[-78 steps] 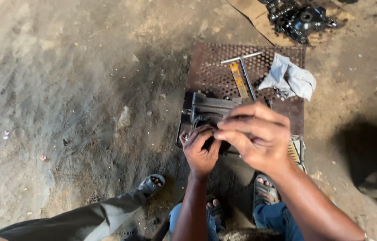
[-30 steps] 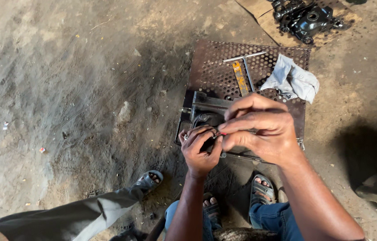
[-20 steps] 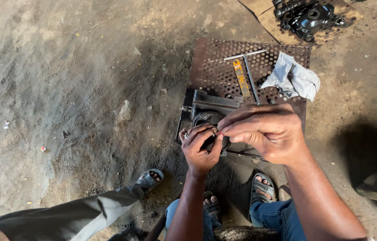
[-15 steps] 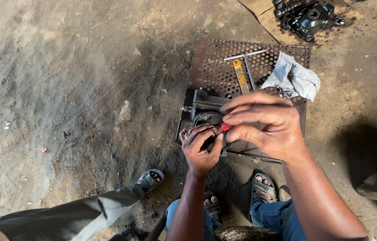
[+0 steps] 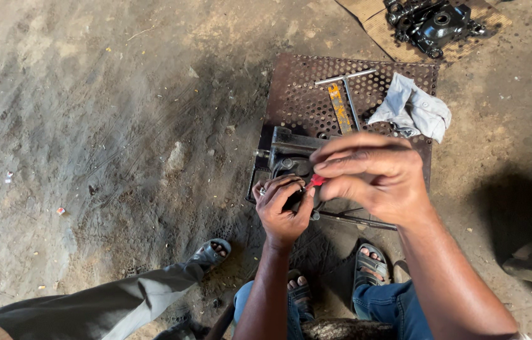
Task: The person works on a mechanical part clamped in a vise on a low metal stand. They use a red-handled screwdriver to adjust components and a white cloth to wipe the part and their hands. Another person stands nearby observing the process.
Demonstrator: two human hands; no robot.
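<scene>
Pinched between the thumb and fingertips of the right hand (image 5: 376, 179) is a small red-tipped tool (image 5: 317, 181), its red end poking out toward the left hand; this grip is pressed together around the tool. Left hand (image 5: 283, 204) is curled shut on a small dark metal part (image 5: 293, 199), which is mostly hidden inside the fingers, so its shape cannot be told. Both hands hover just above a dark metal vise-like block (image 5: 291, 154) that sits at the near edge of a rusty perforated metal plate (image 5: 303, 88) lying on the dirt floor (image 5: 108, 126).

On the plate, beyond the hands, lie a T-handle wrench (image 5: 349, 88) and, beside it, a narrow yellow strip (image 5: 340, 108). A crumpled pale grey rag (image 5: 414, 110) rests on the plate's far right part. A thin metal rod (image 5: 357, 219) lies under the right hand, along the plate's near edge.

At the top right, a black engine casing (image 5: 436, 22) sits on a piece of brown cardboard (image 5: 373, 19), well apart from the hands. Below, the person's sandalled feet (image 5: 369, 267) show, and another person's trouser leg and sandal (image 5: 209, 255) reach in from the lower left.
</scene>
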